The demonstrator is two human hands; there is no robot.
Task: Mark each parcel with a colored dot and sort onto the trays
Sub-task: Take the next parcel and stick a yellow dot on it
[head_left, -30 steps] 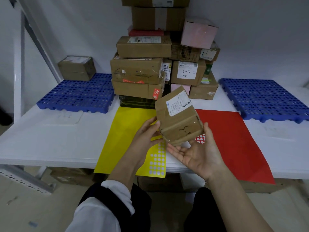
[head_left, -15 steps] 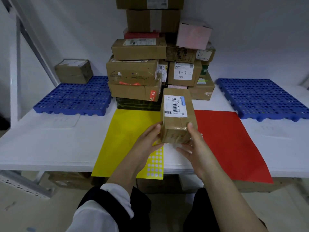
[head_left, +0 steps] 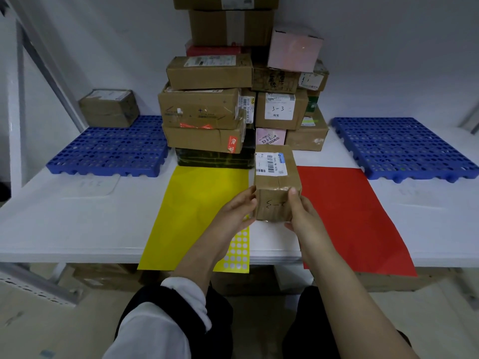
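**Small taped parcel clasped at both sides**

The cardboard parcel point(head_left: 276, 182) lies on or just over the white counter point(head_left: 77, 216), I cannot tell which, between the yellow sheet point(head_left: 197, 203) and red sheet point(head_left: 350, 211). The left hand point(head_left: 234, 213) and right hand point(head_left: 302, 216) each close their grip on one near side. It seems light, stiff and tape-slick, so bare card is the better hold. The left blue tray point(head_left: 108, 149) and right blue tray point(head_left: 404, 149) flank the parcel stack point(head_left: 207, 112).

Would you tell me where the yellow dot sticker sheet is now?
In the head view, the sticker sheet lies at the front edge of the table, along the right side of the yellow paper, partly under the left hand.
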